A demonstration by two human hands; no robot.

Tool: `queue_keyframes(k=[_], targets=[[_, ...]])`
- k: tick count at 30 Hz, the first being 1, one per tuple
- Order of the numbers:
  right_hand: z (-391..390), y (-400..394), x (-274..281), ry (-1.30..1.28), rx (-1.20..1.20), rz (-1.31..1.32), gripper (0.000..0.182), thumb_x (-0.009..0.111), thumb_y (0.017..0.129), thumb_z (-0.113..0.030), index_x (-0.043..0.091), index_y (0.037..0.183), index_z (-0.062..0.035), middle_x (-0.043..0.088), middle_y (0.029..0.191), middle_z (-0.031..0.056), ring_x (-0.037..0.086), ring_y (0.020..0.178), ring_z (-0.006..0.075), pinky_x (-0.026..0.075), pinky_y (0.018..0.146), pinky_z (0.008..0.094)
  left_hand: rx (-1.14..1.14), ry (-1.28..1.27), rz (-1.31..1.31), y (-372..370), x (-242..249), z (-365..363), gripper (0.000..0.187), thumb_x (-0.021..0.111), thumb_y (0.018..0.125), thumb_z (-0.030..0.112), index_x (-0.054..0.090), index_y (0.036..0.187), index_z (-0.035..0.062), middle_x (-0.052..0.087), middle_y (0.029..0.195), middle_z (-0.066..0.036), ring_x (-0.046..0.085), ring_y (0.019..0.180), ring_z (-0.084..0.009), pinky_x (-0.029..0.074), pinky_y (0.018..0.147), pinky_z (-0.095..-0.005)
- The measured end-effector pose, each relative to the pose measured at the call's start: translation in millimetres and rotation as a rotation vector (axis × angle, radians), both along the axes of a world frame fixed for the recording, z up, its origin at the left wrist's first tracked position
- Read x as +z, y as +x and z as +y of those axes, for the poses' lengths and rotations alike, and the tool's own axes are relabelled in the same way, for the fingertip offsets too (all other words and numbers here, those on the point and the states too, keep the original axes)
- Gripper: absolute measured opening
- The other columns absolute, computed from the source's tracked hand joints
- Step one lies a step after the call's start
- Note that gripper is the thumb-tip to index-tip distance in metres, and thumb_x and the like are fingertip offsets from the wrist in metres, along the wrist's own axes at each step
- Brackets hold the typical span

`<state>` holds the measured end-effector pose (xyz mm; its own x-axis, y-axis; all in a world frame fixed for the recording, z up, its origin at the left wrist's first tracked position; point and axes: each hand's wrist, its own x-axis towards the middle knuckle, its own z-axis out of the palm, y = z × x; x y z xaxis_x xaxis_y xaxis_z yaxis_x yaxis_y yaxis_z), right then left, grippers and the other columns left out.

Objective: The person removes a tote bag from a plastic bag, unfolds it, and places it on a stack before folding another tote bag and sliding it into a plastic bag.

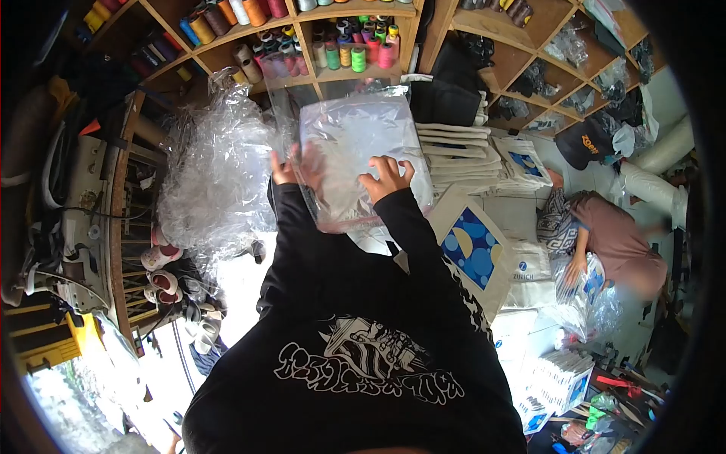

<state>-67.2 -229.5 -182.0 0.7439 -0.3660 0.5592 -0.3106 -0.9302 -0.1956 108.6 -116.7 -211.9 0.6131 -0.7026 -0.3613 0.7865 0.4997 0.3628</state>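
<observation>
Handling slick film like this is prob. best done w/ light, even pressure, so that the pale contents aren't creased or slid askew. The clear plastic pkg (355, 125) is seen at 12 o'clock in the view, w/ loose film standing out at its 11 o'clock corner. Its 9 o'clock edge is steadied by the L hand (284, 169), partly veiled by film; whether anything is pinched there can't be told. The R hand (387, 178) is laid over the lower half, fingers spread & bent; a pinch can't be confirmed. Support from below w/ one hand & flattening from the middle outward w/ the other would be advised, as trapped air & wrinkles are likely.

Re writing: "ZURICH" is read under a round blue mark on a pale cloth bag (527, 271), approx. 4 o'clock. Orange lettering, poss. "ZGEN", is borne by a dark cap (581, 145), 2 o'clock. Outlined letters on the black shirt (370, 291), 6 o'clock, can't be made out.
</observation>
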Motion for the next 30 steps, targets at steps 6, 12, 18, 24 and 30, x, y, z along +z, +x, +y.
queue_keyframes(k=[6,12,18,24,30], targets=[[-7.5,-10.4,-45.4,-0.004,-0.01,-0.036,0.009,0.062,0.057,-0.009,0.055,0.057,-0.0152,0.049,0.077,-0.0048,0.049,0.082,0.0133,0.027,0.08,0.0464,0.59,0.357,-0.474,5.0,24.0,36.5,0.044,0.055,0.078,0.033,0.042,0.114,0.0112,0.048,0.113,-0.01,0.045,0.107,-0.0256,0.035,0.088,-0.0392],[-3.0,-14.5,-40.2,-0.011,-0.012,0.002,0.01,0.058,0.063,-0.01,0.058,0.071,-0.0162,0.052,0.075,-0.0053,0.05,0.079,0.0118,0.027,0.08,0.0428,-0.02,0.572,-2.103,-65.6,80.5,-6.9,0.034,0.065,0.066,0.007,0.055,0.099,0.0037,0.055,0.103,-0.014,0.052,0.096,-0.0314,0.041,0.083,-0.0351],[-3.4,-25.2,-41.4,0.028,-0.074,0.067,0.01,0.058,0.064,-0.007,0.056,0.07,-0.0146,0.055,0.071,-0.0037,0.053,0.075,0.0137,0.029,0.08,0.0387,-0.434,0.855,-2.12,-47.0,-18.0,-24.9,0.051,0.062,0.072,0.028,0.045,0.116,0.0071,0.045,0.121,-0.013,0.04,0.114,-0.031,0.037,0.091,-0.0392],[-1.4,-36.1,-39.8,0.037,-0.063,0.075,0.009,0.059,0.064,-0.008,0.053,0.066,-0.0141,0.054,0.069,-0.0025,0.052,0.074,0.0154,0.03,0.077,0.0383,-0.733,0.951,-2.104,-49.8,-12.6,-33.0,0.067,0.061,0.07,0.043,0.038,0.125,0.0107,0.032,0.134,-0.005,0.023,0.127,-0.0224,0.019,0.101,-0.0459],[-1.4,-39.9,-39.5,0.173,-0.042,0.164,0.008,0.059,0.067,-0.009,0.052,0.066,-0.0128,0.052,0.069,0.0005,0.052,0.072,0.0199,0.033,0.068,0.0361,-0.744,0.896,-2.152,-49.5,-18.9,-41.9,0.066,0.064,0.067,0.041,0.042,0.123,0.0127,0.033,0.133,-0.003,0.023,0.127,-0.02,0.016,0.102,-0.0434]])
